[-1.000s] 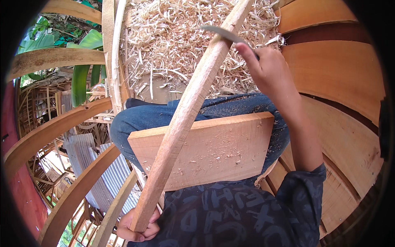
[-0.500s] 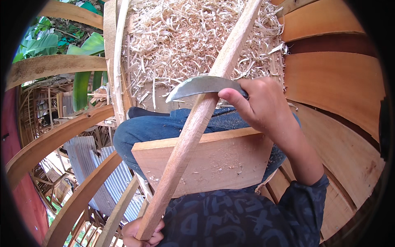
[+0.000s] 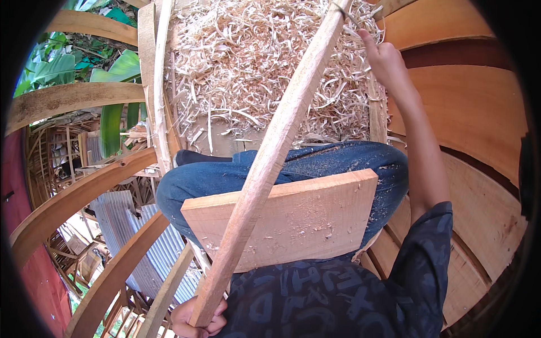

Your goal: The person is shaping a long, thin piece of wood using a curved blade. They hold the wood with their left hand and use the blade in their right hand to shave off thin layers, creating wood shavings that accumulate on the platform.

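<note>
A long squared wooden stick slants from my lap up toward the far side. Its near end is gripped by my left hand, low against my shirt. My right hand is stretched far out, closed on a knife with a curved blade. The blade appears almost edge-on at the stick's far part; its handle is mostly hidden in my fist. Beneath the stick, a thick wooden board lies across my lap, sprinkled with small chips, and the stick rests over its top edge.
Curled wood shavings cover the planks beyond my legs. Curved wooden ribs stand at the left, with corrugated metal sheets and green leaves outside them. Wide bent planks form a wall at the right.
My right hand has slid the knife away from me along the stick, from above my lap to its far part. My left hand keeps its grip at the near end.
</note>
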Tool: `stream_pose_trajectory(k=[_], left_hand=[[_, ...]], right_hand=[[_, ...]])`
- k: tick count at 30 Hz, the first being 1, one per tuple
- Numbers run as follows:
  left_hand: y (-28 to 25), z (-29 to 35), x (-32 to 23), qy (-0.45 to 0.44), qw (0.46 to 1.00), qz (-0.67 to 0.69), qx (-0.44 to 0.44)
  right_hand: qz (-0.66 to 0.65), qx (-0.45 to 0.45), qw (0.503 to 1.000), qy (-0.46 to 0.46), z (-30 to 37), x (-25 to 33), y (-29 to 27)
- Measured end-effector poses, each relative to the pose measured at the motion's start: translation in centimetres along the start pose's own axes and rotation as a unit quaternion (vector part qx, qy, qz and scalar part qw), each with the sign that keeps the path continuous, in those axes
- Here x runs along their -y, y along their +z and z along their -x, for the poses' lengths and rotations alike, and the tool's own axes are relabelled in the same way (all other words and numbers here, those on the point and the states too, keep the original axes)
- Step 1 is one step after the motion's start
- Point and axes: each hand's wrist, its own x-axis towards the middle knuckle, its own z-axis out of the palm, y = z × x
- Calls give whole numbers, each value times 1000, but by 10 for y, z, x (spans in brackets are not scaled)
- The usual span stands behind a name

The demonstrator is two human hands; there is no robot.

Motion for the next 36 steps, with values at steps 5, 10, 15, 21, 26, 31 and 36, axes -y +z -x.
stream_pose_trajectory(k=[5, 10, 15, 21, 26, 31, 36], left_hand=[[11, 4, 7, -15, 999, -7, -30], [10, 3, 8, 17, 1000, 19, -1], [20, -13, -5, -35, 999, -39, 5], [29, -35, 19, -30, 998, -48, -23], [45, -51, 40, 20, 997, -62, -29], [57, -66, 51, -1, 995, -78, -55], [57, -75, 64, 2, 993, -107, -56]], right_hand=[[-47, 15, 996, -72, 21, 23, 8], [-91, 10, 990, -104, 18, 31, 19], [-184, 15, 982, -32, 30, 11, 19], [-343, 12, 939, 13, 126, 42, -10], [-322, -25, 946, 29, 213, 46, -29], [-362, 63, 929, -48, 284, 48, -37], [-291, 161, 930, -154, 322, 87, -61]])
